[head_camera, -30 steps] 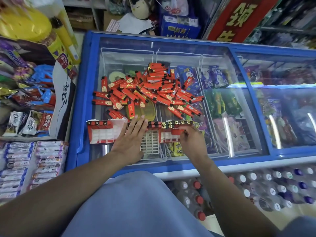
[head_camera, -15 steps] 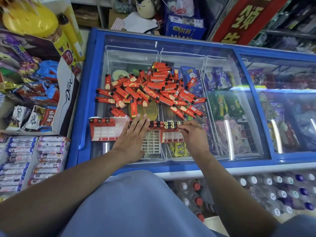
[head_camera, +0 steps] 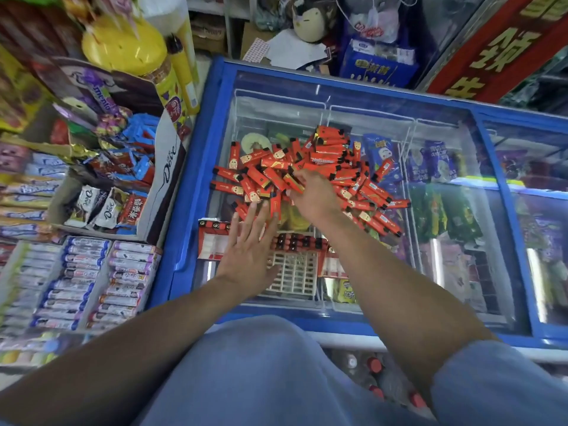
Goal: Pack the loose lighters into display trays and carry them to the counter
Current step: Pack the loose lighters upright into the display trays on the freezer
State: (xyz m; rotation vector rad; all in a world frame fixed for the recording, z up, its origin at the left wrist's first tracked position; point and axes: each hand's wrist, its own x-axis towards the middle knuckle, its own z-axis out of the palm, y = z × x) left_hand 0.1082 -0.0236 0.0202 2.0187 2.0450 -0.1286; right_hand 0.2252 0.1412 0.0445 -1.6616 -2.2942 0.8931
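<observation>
A heap of loose red lighters (head_camera: 332, 155) lies on the glass lid of a blue freezer (head_camera: 190, 167). Two red-and-white display trays sit at the lid's near edge: the left tray (head_camera: 212, 244) holds a few lighters along its far row, and the middle tray (head_camera: 296, 265) has a dark row of lighter tops. My left hand (head_camera: 249, 250) lies flat with fingers spread across both trays. My right hand (head_camera: 310, 195) reaches into the heap and pinches a red lighter (head_camera: 293, 182).
A Dove chocolate box (head_camera: 163, 179) and racks of candy rolls (head_camera: 89, 278) stand left of the freezer. A second sliding glass lid (head_camera: 522, 210) extends right. Bottles (head_camera: 375, 367) stand below the freezer's front edge. My blue-clad knees fill the foreground.
My right hand left the middle tray and moved up into the heap, closing on a lighter. My left hand stays flat on the trays. The camera moved closer.
</observation>
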